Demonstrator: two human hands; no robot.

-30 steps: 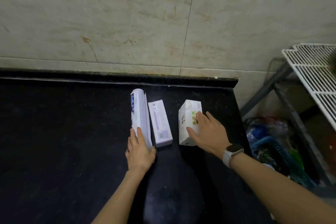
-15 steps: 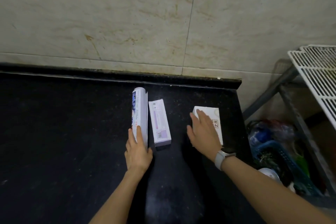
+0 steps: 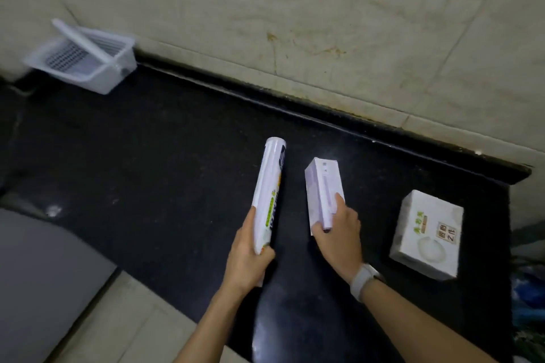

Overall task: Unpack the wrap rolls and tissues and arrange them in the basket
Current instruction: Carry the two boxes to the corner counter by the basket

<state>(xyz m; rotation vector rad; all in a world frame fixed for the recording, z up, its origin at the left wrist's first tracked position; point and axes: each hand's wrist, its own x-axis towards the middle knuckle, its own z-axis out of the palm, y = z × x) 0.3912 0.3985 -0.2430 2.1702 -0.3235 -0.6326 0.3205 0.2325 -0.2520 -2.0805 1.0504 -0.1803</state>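
Note:
My left hand [image 3: 247, 256] grips the near end of a long white wrap roll [image 3: 269, 191], which is lifted and points away from me. My right hand [image 3: 339, 233] holds the near end of a pale purple box [image 3: 323, 188] beside the roll. A white tissue pack [image 3: 427, 234] with green print lies flat on the black counter [image 3: 165, 156] to the right, untouched. A clear plastic basket [image 3: 82, 59] stands tilted against the wall at the far left of the counter, nothing visible inside it.
A tiled wall runs behind the counter. A grey surface [image 3: 38, 283] and beige floor tiles lie at lower left. Blue and dark clutter shows past the counter's right edge [image 3: 528, 298]. A watch sits on my right wrist.
My left hand has taken hold of the wrap roll and raised it. My right hand left the tissue pack and grasped the purple box. The view swung left, revealing the basket.

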